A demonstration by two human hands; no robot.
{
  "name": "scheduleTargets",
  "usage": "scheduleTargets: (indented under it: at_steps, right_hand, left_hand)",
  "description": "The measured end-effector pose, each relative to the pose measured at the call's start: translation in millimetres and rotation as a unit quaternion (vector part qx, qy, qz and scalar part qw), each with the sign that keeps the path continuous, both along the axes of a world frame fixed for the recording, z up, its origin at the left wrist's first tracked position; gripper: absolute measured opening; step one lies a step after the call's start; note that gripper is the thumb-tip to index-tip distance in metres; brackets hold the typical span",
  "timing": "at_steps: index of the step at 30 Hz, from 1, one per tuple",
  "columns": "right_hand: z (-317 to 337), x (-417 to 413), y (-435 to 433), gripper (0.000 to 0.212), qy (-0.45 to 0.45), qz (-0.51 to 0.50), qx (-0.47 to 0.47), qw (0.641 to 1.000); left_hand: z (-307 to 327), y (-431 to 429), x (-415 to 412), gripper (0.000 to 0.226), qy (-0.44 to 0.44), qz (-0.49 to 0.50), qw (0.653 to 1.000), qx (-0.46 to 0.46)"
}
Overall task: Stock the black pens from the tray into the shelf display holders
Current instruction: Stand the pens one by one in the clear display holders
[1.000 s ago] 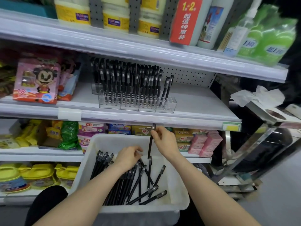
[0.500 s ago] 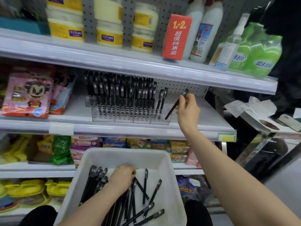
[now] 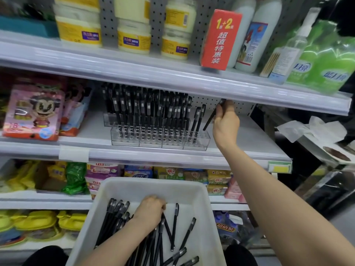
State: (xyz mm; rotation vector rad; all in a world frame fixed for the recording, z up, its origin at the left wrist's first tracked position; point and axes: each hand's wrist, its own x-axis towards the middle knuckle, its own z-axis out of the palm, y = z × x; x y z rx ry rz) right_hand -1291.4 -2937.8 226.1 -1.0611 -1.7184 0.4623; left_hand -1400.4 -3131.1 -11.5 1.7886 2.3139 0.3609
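Shop shelving: black pen (image 3: 211,119) poised at the right end of the clear holders (image 3: 172,144).
Down in the white tray (image 3: 153,181), your left hand (image 3: 148,212) lies curled over the loose pens (image 3: 174,223); you cannot tell whether it grips one. Upright pens (image 3: 146,112) crowd the holders, leaving free holes only at the right end. Your right hand (image 3: 225,121) pinches the pen, tilted, its tip near those holes and its cap close under the upper shelf edge (image 3: 192,87). Go in slanted and you may miss the hole or topple its neighbours.

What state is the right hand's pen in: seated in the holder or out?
Out, apparently. The right hand grips the pen tilted, its lower tip just above the clear holder's right end.
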Motion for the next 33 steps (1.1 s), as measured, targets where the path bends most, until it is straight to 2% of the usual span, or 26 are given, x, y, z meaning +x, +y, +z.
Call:
scheduleTargets:
  at_steps: [6,11,14,17,20,23,26,30,33]
  right_hand:
    - [-4.6,-3.7,1.4,0.024,-0.014,0.025,-0.007,1.0]
    - [-24.1,-2.2,5.5,0.027,-0.069,0.059,-0.052,0.995]
    - [-26.2,-2.4,8.0,0.025,-0.051,0.052,-0.067,0.995]
    - [-29.7,-1.9,7.7,0.024,-0.078,0.055,-0.073,0.993]
    - [-33.3,-1.7,5.7,0.023,-0.104,0.036,-0.071,0.991]
    - [-34.5,-0.8,-2.0,0.027,-0.086,0.006,-0.06,0.994]
    - [-40.6,3.1,-17.8,0.015,-0.073,0.001,-0.021,0.997]
    - [-51.2,3.2,-51.6,0.012,-0.06,0.07,0.014,0.996]
    - [-61.9,-4.1,-78.9,0.009,-0.108,0.159,0.03,0.981]
  left_hand:
    - [4.3,2.7,2.7,0.022,-0.028,0.013,1.0,0.0]
    - [10.6,3.3,5.0,0.015,-0.059,0.028,0.998,-0.006]
    - [14.3,0.1,4.5,0.013,-0.102,0.056,0.993,0.001]
    - [21.4,-1.2,4.9,0.007,-0.162,0.095,0.982,0.002]
    - [27.2,1.0,6.0,0.016,-0.243,0.137,0.96,0.009]
    - [38.1,2.9,7.3,0.019,-0.301,0.154,0.94,0.044]
    - [58.2,1.5,6.4,0.02,-0.35,0.142,0.921,0.097]
    - [103.1,-5.9,-7.9,0.028,-0.393,0.144,0.889,0.188]
    - [133.8,-10.9,-25.5,0.031,-0.407,0.158,0.864,0.251]
